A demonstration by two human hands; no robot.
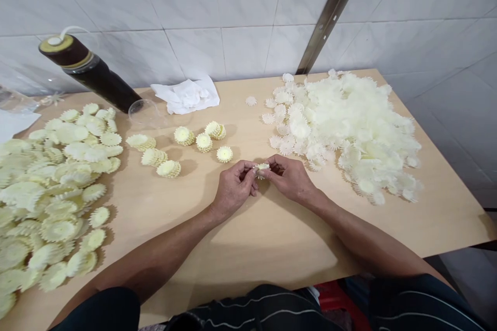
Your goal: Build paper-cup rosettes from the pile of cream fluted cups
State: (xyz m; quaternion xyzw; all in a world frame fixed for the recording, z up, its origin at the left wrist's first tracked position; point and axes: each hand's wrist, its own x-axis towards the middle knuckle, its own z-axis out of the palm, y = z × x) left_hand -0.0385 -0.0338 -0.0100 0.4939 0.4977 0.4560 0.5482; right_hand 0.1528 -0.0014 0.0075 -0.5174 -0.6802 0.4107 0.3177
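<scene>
My left hand (237, 186) and my right hand (289, 176) meet over the middle of the table. Between their fingertips they pinch a small pale yellow flower-shaped disc (262, 167) with a toothed rim. Whether it is one layer or several, I cannot tell. Just beyond my left hand stand several little stacks of toothed discs, such as a single one (224, 153) and a pair near another stack (204, 142). To the right of my right hand spreads a heap of thin, whitish, translucent flower-shaped pieces (349, 119).
On the left lies a large pile of yellowish toothed discs (58, 191). Behind it leans a dark bottle (104, 80) beside a clear plastic cup (145, 113). Crumpled white tissue (190, 94) rests near the tiled wall (248, 0). A metal rail (330, 15) rises behind the table (240, 248).
</scene>
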